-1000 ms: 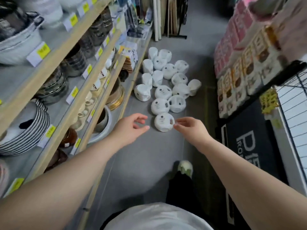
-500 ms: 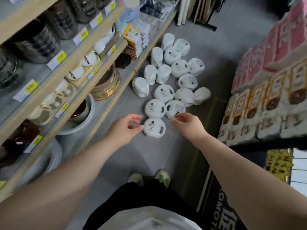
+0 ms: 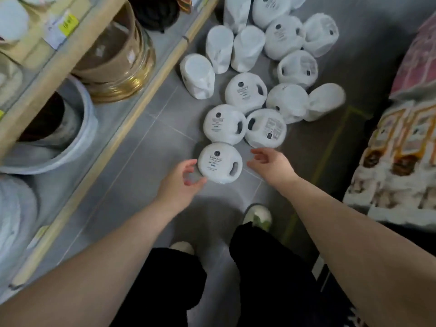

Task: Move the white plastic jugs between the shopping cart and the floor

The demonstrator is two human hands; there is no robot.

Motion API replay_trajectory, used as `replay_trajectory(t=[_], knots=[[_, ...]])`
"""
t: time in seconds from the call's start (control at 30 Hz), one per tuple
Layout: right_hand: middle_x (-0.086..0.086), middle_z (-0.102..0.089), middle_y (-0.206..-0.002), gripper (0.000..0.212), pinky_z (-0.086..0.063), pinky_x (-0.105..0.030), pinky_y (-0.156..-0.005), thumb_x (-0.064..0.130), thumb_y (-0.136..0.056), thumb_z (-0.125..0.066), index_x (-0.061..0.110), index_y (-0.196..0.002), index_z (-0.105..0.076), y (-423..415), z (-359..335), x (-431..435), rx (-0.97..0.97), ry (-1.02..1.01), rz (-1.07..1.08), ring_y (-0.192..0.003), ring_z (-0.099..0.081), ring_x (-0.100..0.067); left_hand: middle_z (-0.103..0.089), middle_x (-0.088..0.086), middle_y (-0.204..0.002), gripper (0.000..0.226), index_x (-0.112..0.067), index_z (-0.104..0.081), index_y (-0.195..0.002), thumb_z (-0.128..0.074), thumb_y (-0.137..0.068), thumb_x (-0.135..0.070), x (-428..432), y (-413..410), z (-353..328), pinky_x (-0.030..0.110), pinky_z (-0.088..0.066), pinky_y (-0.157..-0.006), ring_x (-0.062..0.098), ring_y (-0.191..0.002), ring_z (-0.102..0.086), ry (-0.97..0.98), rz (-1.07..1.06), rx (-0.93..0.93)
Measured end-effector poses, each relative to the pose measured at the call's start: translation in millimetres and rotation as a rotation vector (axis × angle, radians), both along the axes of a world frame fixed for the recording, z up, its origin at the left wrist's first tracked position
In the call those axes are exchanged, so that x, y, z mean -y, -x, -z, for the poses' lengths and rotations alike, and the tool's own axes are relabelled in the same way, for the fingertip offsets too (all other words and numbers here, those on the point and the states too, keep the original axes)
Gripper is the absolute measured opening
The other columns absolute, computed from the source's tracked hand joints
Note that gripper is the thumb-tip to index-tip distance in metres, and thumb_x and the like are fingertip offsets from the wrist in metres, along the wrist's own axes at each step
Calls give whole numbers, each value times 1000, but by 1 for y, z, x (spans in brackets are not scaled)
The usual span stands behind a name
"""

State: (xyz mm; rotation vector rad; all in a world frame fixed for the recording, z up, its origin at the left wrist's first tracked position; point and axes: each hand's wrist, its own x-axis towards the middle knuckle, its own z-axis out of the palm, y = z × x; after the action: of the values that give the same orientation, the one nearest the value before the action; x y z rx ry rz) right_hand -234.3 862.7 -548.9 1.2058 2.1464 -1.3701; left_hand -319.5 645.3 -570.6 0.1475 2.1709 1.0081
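Nearest jug: the white jug (image 3: 218, 161) sits on the grey floor (image 3: 141, 149) at the near end of the group, apart from the feet, label face turned up.
Rest of the jugs: the cluster of jugs (image 3: 245, 93) spreads away to the far right. Two of them lie just beyond the nearest one.
Left hand: the left hand (image 3: 180, 185) is at the jug's near-left edge, fingers loosely curved and holding nothing. Its thumb (image 3: 200, 181) is touching the rim or just short of it; I cannot tell which.
Right hand: the right hand (image 3: 271, 165) hangs to the right of the jug with bare floor between them. Its fingers are relaxed, half curled and empty.
Key relation: the jug lies between the two hands, right of the left fingers and left of the right ones. The left hand is clearly the nearer.
Axis and handle: from above the jug reads as round, so no long axis shows. Its handle opening (image 3: 234, 168) is on the near-right side, facing the right hand.
Judged step: probably closing in to lift this jug, the left cupping the side and the right likely going for the handle.
Surroundings: the shelf edge (image 3: 99, 147) runs along the left and packaged goods (image 3: 401, 149) stand on the right. The shopping cart is not in view.
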Motion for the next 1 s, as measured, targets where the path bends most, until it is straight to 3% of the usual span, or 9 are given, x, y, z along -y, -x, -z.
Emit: replay_trajectory(t=[0.13, 0.27, 0.37, 0.47, 0.6, 0.7, 0.8, 0.9, 1.0], knots=[[-1, -58, -127, 52, -40, -26, -97, 25, -85, -72, 22, -133, -54, 18, 119, -24, -3, -7, -133, -116, -54, -17, -49, -4, -125, 78, -28, -47, -136, -80, -67, -43, -30, -1, 119, 46, -48, -97, 24, -105, -58, 36, -40, 51], [3, -50, -142, 62, -29, -18, -101, 21, -83, -74, 25, -139, -49, 32, 230, -38, -31, -8, -252, -133, -42, -14, -44, 6, -141, 99, -22, -38, -144, -83, -60, -49, -52, -1, 221, 42, -41, -107, 21, -125, -50, 74, -61, 62], [-3, -38, -151, 75, -17, -11, -105, 15, -79, -77, 20, -145, -42, 41, 297, -43, -77, 1, -336, -141, -31, -16, -22, 12, -151, 104, -21, -22, -151, -83, -69, -41, -67, -7, 278, 34, -27, -115, 26, -139, -30, 134, -52, 74], [-7, -29, -155, 90, -14, -12, -108, 16, -73, -83, 24, -148, -35, 46, 341, -46, -106, 14, -377, -144, -25, -18, 3, 16, -156, 124, -24, -2, -154, -85, -63, -45, -78, -16, 317, 28, -19, -115, 30, -145, -16, 139, -66, 89], [-9, -32, -135, 113, -21, -17, -109, 23, -60, -90, 42, -149, -21, 48, 366, -47, -112, -5, -364, -130, -31, -18, 29, 16, -153, 140, -40, 14, -149, -89, -54, -47, -77, -20, 338, 24, -15, -113, 31, -148, 1, 128, -89, 82], [-9, -31, -128, 118, -22, -19, -110, 26, -59, -91, 48, -147, -15, 45, 371, -45, -99, 3, -359, -126, -31, -19, 19, 14, -155, 136, -47, 6, -147, -92, -54, -36, -74, -19, 340, 15, -22, -97, 26, -143, -21, 96, -131, 75], [-2, -32, -147, 116, -18, -7, -102, 10, -61, -89, 29, -152, -19, 43, 372, -39, -163, 109, -323, -135, -28, -10, 0, 10, -152, 127, -46, -1, -148, -90, -58, -33, -73, -16, 343, 16, -31, -92, 18, -125, -39, 70, -162, 36], [8, -38, -143, 109, -25, -11, -105, 0, -62, -86, 26, -150, -27, 49, 361, -35, -188, 184, -253, -131, -31, -4, -9, 9, -150, 124, -43, -4, -150, -88, -60, -29, -69, -9, 339, 18, -34, -89, 16, -122, -40, 55, -192, 54], [7, -42, -140, 106, -31, -11, -101, -8, -64, -81, 29, -149, -29, 56, 326, -32, -164, 185, -276, -131, -36, -9, -18, 8, -149, 125, -41, -7, -151, -89, -57, -30, -59, 0, 312, 20, -36, -92, 19, -129, -39, 45, -197, 73]])
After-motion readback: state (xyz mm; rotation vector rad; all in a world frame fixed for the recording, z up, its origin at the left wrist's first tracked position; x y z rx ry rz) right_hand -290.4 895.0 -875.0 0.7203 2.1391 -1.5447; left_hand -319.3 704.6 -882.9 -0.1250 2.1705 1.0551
